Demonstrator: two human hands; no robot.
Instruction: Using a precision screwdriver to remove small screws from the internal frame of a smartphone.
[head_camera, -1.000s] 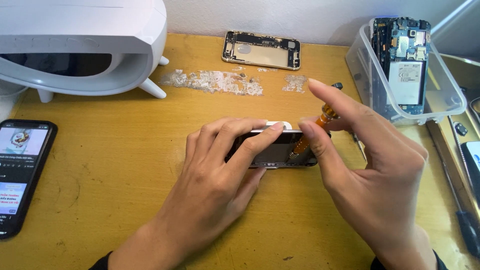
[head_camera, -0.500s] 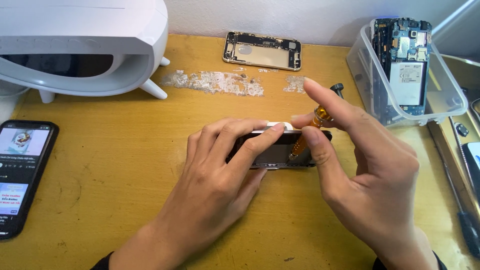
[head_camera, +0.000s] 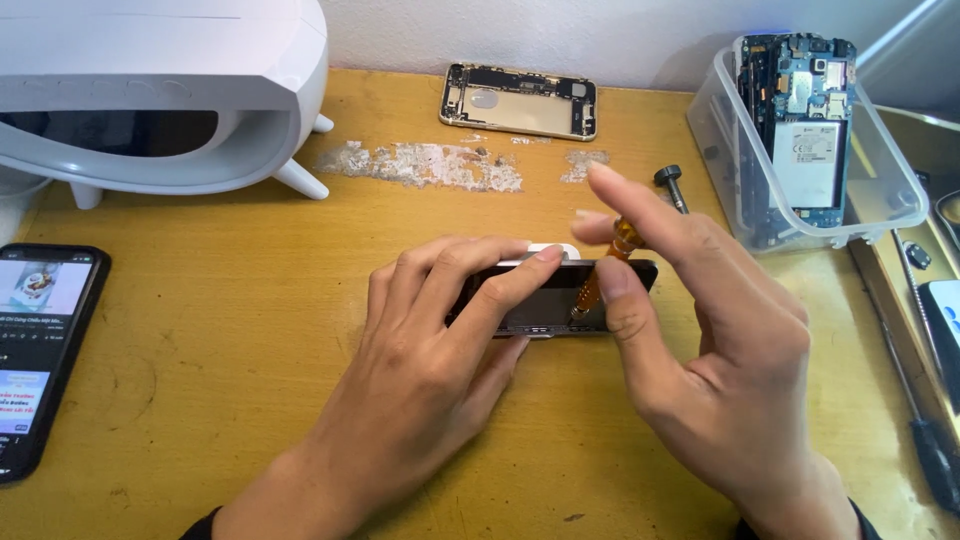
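On the table, hands (head_camera: 440, 330) steady phone (head_camera: 545, 295), pinching screwdriver (head_camera: 605, 265).

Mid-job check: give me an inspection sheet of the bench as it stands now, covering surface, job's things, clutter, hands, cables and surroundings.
Surface: wooden table, a scraped patch near the back.
Job's things: opened phone under both hands; orange screwdriver, tip down in it.
Clutter: bare phone frame; clear tub holding a circuit board; lit phone at the left edge; black bit; long screwdriver at right.
Hands: left hand steadies the opened phone; right hand grips the orange screwdriver.
Cables: nothing seen.
Surroundings: white device on legs; pale wall.
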